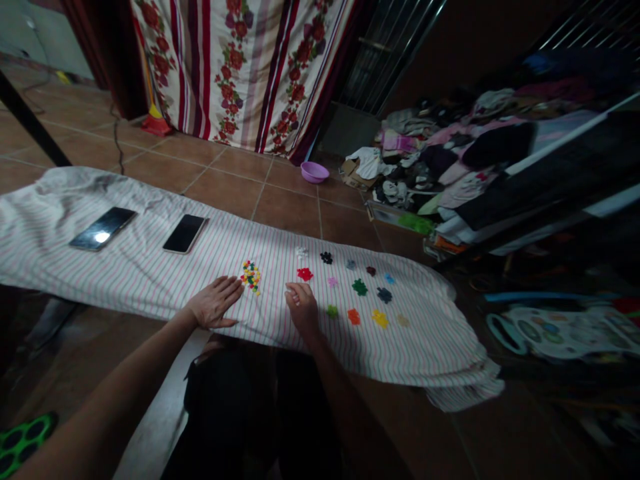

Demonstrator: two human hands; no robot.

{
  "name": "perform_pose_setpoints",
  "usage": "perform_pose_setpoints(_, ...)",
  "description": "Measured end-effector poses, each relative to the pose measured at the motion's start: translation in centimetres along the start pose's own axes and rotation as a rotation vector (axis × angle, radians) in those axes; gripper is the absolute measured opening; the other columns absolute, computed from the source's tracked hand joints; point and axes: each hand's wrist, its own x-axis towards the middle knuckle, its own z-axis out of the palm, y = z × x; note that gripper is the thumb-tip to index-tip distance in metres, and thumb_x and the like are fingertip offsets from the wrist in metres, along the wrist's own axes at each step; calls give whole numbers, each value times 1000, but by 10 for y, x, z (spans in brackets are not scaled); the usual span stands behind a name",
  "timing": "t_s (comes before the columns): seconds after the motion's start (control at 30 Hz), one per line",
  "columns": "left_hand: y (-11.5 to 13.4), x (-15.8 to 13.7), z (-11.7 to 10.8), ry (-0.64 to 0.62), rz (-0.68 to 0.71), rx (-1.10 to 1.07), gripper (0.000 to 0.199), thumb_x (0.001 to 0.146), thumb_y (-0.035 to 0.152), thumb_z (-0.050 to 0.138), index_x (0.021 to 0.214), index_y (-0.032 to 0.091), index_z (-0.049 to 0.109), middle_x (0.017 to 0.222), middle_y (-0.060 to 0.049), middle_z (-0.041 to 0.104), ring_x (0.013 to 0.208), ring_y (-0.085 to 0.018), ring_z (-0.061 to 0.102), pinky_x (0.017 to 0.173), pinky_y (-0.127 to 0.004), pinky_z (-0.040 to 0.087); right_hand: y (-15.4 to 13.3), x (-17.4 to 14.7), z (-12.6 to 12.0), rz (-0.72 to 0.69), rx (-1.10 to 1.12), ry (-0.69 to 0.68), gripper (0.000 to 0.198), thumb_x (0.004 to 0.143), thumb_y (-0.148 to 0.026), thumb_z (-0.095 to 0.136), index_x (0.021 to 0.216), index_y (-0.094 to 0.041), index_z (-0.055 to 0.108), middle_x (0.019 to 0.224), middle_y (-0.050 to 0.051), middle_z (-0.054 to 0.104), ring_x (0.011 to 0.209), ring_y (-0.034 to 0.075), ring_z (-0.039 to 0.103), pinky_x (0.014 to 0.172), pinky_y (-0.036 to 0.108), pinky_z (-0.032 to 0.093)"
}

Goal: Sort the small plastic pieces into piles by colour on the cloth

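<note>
My left hand [214, 302] lies flat, fingers spread, on a striped cloth [125, 267] covering a long board, just left of a mixed pile of tiny coloured pieces [251, 275]. My right hand [301, 305] rests on the cloth with fingers curled, apparently pinching something small and pale; I cannot tell what. Right of it sit sorted little heaps by colour: red [305, 273], black [326, 257], green [359, 287], orange [353, 316], yellow [379, 319], dark blue [384, 295] and others.
Two phones [103, 228] [185, 233] lie on the cloth's left part. Behind are a tiled floor, a floral curtain [240, 67], a purple bowl [315, 172] and a heap of clothes [450, 160] at right. A toy [550, 330] lies on the floor.
</note>
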Motion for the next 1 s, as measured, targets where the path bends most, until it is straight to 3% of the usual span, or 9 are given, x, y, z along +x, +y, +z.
perform_pose_setpoints(0.23, -1, -1, 0, -2, 5, -14, 78, 91, 63, 43, 140, 3, 44, 139, -28, 48, 130, -41, 44, 106, -55, 35, -25, -3, 36, -39, -50, -165, 17, 87, -26, 60, 102, -22, 67, 95, 4, 64, 76, 16, 61, 75, 29, 52)
perform_pose_setpoints(0.4, -1, -1, 2, -5, 0, -26, 78, 91, 63, 44, 140, 3, 44, 140, -28, 48, 131, -40, 43, 106, -55, 35, -30, -11, 52, -22, -152, -178, 12, 88, -27, 59, 97, -22, 65, 91, 4, 64, 80, 18, 61, 74, 28, 48)
perform_pose_setpoints(0.6, -1, -2, 4, -3, -12, -19, 76, 91, 64, 43, 139, 5, 47, 139, -26, 49, 132, -39, 43, 108, -53, 34, -32, -15, 57, -50, -213, -113, 11, 90, -25, 55, 92, -23, 65, 88, 4, 64, 86, 19, 59, 77, 28, 45)
perform_pose_setpoints(1.0, -2, -2, 4, -5, 8, 15, 77, 91, 65, 41, 138, 3, 47, 139, -26, 50, 131, -40, 43, 107, -52, 34, -31, -20, 57, -65, -237, -108, 15, 91, -23, 51, 93, -21, 65, 88, 5, 64, 87, 19, 58, 80, 29, 45)
